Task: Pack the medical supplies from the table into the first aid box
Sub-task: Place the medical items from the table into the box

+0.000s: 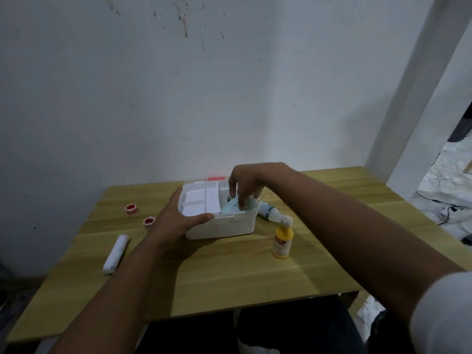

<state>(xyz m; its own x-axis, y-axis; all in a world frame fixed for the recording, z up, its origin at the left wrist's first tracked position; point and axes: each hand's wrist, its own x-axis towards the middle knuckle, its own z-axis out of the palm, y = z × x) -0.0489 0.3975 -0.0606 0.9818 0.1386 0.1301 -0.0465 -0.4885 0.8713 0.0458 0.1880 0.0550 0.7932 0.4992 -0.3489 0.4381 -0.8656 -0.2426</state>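
A white first aid box stands open at the middle of the wooden table, with a white tray insert in its left half. My left hand grips the box's front left rim. My right hand reaches down into the right half, fingers pinched on light blue face masks that stick up above the rim. A yellow bottle stands to the right of the box. A white bottle lies on its side behind it. Two red tape rolls and a white wrapped bandage roll lie to the left.
A red part, partly hidden, shows behind the box's back edge. The table stands against a white wall. A white post rises at the table's right back corner, with cables on the floor beyond it.
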